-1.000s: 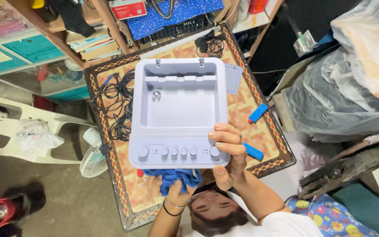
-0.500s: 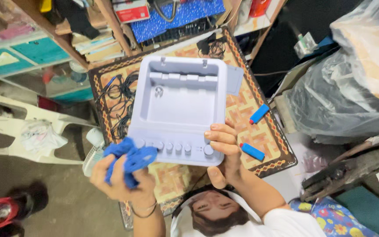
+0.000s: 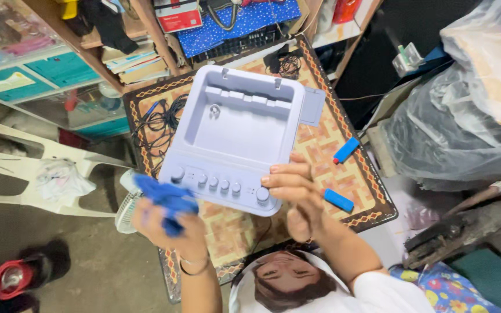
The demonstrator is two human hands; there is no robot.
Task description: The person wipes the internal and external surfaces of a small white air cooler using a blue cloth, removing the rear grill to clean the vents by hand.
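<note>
My right hand [image 3: 294, 191] grips the near right corner of a pale lavender plastic casing [image 3: 239, 124], thumb beneath and fingers on top by a round knob. The casing has a deep recessed tray and a row of small knobs along its near edge. It is held tilted above a small table with a woven pattern [image 3: 326, 139]. My left hand [image 3: 168, 226] holds a bunched blue cloth [image 3: 166, 196] against the casing's near left corner.
On the table lie tangled black cables [image 3: 160, 119], a grey flat panel [image 3: 313, 107] and two small blue pieces [image 3: 345, 150] [image 3: 338, 200]. A white fan [image 3: 124, 206] and white chair [image 3: 7, 168] stand left. Large plastic bags [image 3: 465, 104] fill the right. Cluttered shelves [image 3: 117, 55] sit behind.
My left hand brought the blue cloth out from under the casing's near edge to its near left corner. The casing has tilted and shifted slightly up and left.
</note>
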